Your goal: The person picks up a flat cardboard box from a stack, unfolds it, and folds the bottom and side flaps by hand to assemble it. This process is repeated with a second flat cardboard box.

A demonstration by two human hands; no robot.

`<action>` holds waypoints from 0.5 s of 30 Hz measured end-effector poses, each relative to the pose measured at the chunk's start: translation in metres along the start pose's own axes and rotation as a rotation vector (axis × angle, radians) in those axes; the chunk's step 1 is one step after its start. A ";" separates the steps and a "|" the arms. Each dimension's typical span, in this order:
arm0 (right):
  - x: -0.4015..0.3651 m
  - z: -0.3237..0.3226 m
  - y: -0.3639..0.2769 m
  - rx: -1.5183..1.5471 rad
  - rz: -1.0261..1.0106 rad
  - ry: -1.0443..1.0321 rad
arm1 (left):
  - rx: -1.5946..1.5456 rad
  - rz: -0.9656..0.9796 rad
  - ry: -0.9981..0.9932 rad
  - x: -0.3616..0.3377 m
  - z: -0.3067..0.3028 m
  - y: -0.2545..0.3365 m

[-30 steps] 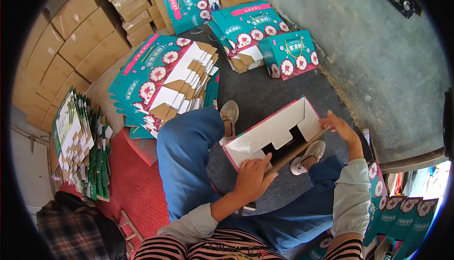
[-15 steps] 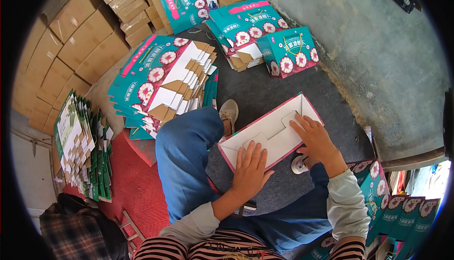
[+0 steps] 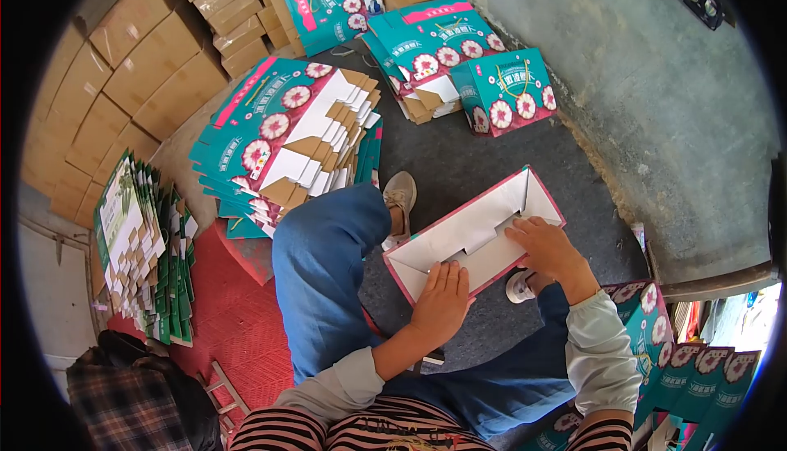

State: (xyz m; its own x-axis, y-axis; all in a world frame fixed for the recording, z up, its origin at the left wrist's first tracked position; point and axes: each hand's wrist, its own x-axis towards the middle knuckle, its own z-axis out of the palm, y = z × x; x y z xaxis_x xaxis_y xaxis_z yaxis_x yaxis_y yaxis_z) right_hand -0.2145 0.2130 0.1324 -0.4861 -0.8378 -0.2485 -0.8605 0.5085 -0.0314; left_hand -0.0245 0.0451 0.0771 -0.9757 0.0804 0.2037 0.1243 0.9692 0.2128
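A cardboard gift box [image 3: 479, 242] with pink-red edges stands between my knees, its white flap side facing up. Its white flaps are sunk inward, with dark gaps at the notches between them. My left hand [image 3: 441, 302] lies on the near-left part of the flaps, fingers outstretched and close together. On the right part rests my right hand [image 3: 548, 248], its fingers bent over the flap near a notch. Neither hand is wrapped round anything. The box's printed sides are mostly hidden from above.
Flat teal cartons [image 3: 262, 135] lie stacked at the left, another stack [image 3: 434, 41] behind. A finished teal box with a cord handle [image 3: 512, 94] stands by the wall. Brown cartons [image 3: 135, 57] fill the back left; green-white cartons [image 3: 135, 238] lean below. More teal boxes [image 3: 689, 373] stand lower right.
The white flaps have gone from nearly level to pressed down into the box. Both hands have moved slightly with them, the left a little right and the right a little downward.
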 end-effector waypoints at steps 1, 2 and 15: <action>0.000 0.000 0.001 0.005 -0.005 0.008 | 0.005 -0.006 -0.002 0.000 -0.001 0.000; -0.002 0.001 0.002 0.011 -0.009 0.013 | -0.025 -0.011 0.011 -0.001 -0.004 0.000; -0.006 0.008 0.081 0.646 0.466 0.520 | -1.350 -1.250 0.213 -0.026 0.002 -0.093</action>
State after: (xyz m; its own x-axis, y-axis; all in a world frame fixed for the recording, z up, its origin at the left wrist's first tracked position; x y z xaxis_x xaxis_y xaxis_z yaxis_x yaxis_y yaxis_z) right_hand -0.2799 0.2609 0.1240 -0.8998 -0.4276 0.0864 -0.3882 0.6946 -0.6056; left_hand -0.0112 -0.0463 0.0501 -0.5790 -0.5791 -0.5739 -0.4162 -0.3954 0.8188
